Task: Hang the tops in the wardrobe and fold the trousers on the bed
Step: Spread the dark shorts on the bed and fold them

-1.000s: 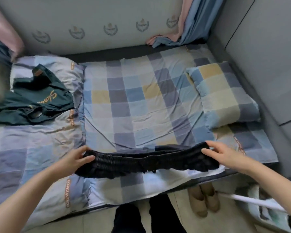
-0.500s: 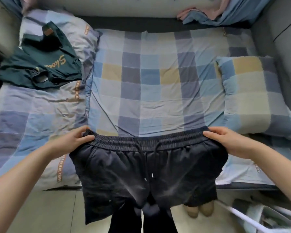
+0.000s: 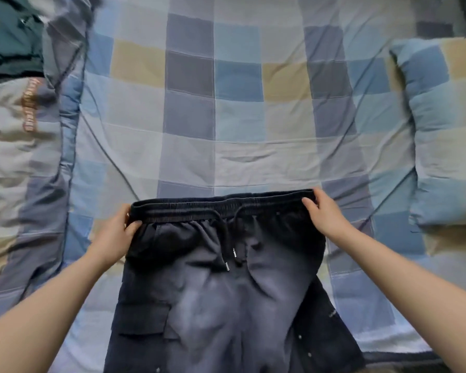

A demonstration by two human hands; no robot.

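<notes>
Now, dark navy drawstring trousers (image 3: 226, 278) over the blue-and-beige checked bedsheet (image 3: 240, 117).
Left hand (image 3: 113, 235) and right hand (image 3: 324, 214) pinch the waistband corners; matching checked pillow (image 3: 441, 130) right of the trousers.

A home bedroom is indicated. A bed (image 3: 226, 125) is spread with a checked blue, grey and tan sheet; a matching pillow (image 3: 441, 125) is seen right, a rumpled quilt (image 3: 19, 162) left, with clothing laid out.

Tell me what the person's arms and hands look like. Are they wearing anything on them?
Both arms are bare as far as the picture shows: no sleeves in view, no gloves, no watch, bracelet or rings. The left hand and right hand have short, plain nails with no polish that I can see.
</notes>
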